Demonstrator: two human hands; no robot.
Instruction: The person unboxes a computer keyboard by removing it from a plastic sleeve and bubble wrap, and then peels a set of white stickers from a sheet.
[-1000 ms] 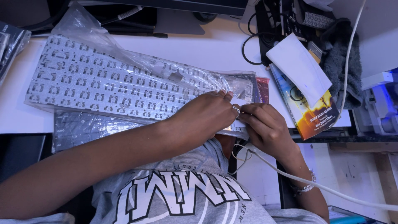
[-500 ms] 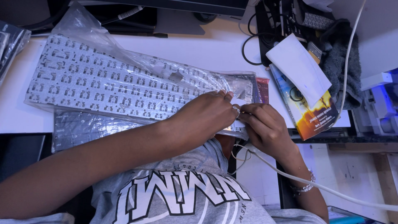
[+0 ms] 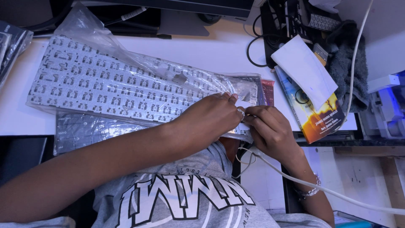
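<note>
Nothing has shifted since a moment ago: left hand (image 3: 206, 120) and right hand (image 3: 270, 131) pinch together the right end of the bagged keyboard plate (image 3: 126, 88), which stretches leftward across the tabletop (image 3: 219, 50).

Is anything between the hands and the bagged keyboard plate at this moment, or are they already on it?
Nothing visible stands between them. The left hand and right hand both rest on the right end of the clear plastic bag that wraps the keyboard plate, meeting at a small white tab. The bag film itself covers the plate.
</note>
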